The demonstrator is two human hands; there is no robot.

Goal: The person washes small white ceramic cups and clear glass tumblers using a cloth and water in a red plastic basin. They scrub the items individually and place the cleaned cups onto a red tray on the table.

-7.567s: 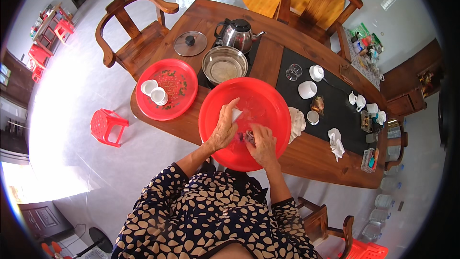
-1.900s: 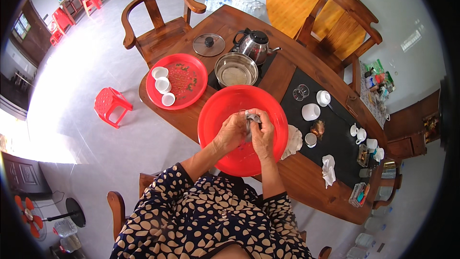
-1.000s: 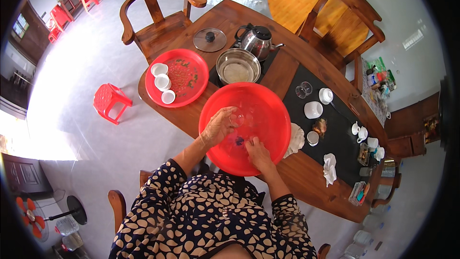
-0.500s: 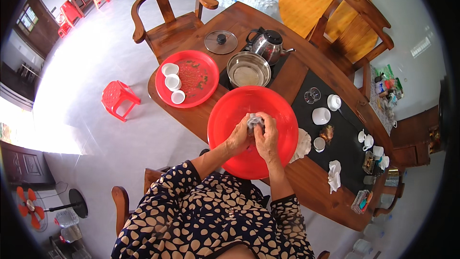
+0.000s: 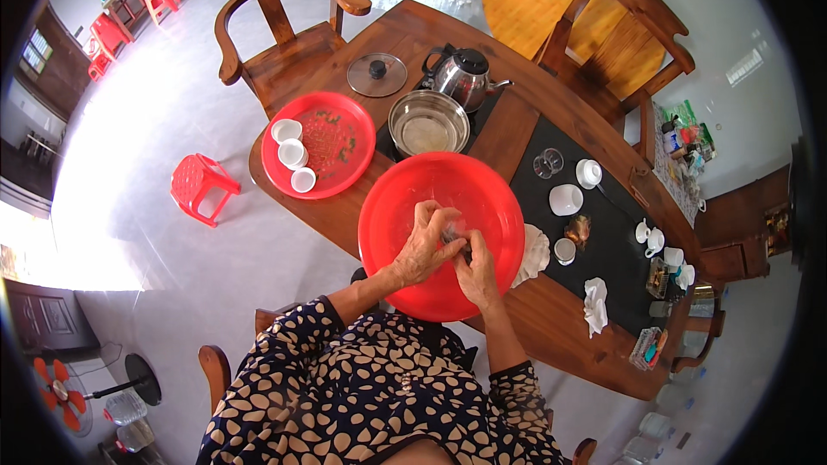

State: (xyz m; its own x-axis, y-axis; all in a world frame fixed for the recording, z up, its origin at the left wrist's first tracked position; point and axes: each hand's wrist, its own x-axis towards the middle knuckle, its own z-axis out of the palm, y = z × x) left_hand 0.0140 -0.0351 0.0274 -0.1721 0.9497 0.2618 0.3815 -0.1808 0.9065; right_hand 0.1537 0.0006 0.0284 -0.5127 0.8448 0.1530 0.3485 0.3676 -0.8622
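Observation:
Over the red basin (image 5: 392, 207), both my hands hold a small, greyish, see-through piece that looks like glass (image 5: 453, 231); its exact kind is hidden by the fingers. My left hand (image 5: 422, 248) curls over it from the left, with bent fingers across its top. From the right, my right hand (image 5: 476, 272) pinches its lower side with thumb and fingers. The basin rests at the table's near edge, and its inside looks wet. Left of it stands a red tray (image 5: 325, 188) with three white cups (image 5: 293, 153) in a row and a patterned bottom.
Beyond the basin are a steel pot (image 5: 428, 125), a kettle (image 5: 461, 77) and a glass lid (image 5: 376, 75). To the right lie a beige cloth (image 5: 531, 256), crumpled white tissue (image 5: 595, 306), a white cup (image 5: 565, 200) and glass cups (image 5: 548, 163). A red stool (image 5: 203, 187) stands at left.
My left hand has lifted and opened its grip somewhat over the small piece, showing more of it. My right hand has shifted slightly down. The whole view has drifted a little.

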